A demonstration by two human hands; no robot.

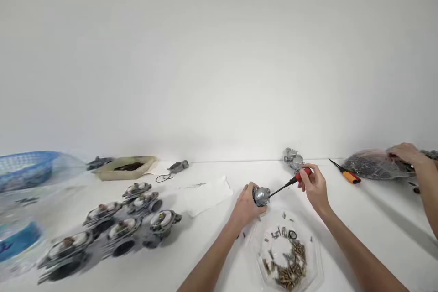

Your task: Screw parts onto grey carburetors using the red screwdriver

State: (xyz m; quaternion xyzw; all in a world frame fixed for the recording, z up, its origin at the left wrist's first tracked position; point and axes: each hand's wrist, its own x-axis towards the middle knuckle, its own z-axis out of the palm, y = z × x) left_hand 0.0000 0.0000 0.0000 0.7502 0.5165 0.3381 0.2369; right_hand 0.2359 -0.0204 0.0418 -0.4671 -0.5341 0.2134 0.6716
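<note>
My left hand (247, 206) is wrapped round a small grey metal carburetor (262, 196), holding it above the table. With my right hand (315, 187) I grip a screwdriver (290, 181) by its red handle. Its dark shaft slants down to the left, and the tip meets the carburetor's right side; the exact contact spot is too small to make out. Just below both hands lies a clear plastic tray (255, 255) with many small brass pieces (290, 271), several small grey pieces and a black ring (292, 234). Behind the screwdriver, another grey carburetor (293, 159) rests near the wall.
Several carburetors (123, 229) stand at left, near a blue basket (27, 164) and a beige tray (147, 168). A grey part (179, 166) lies by the wall. At right are an orange-handled tool (351, 176), a plastic bag of dark parts (372, 164) and another person's hand (407, 152).
</note>
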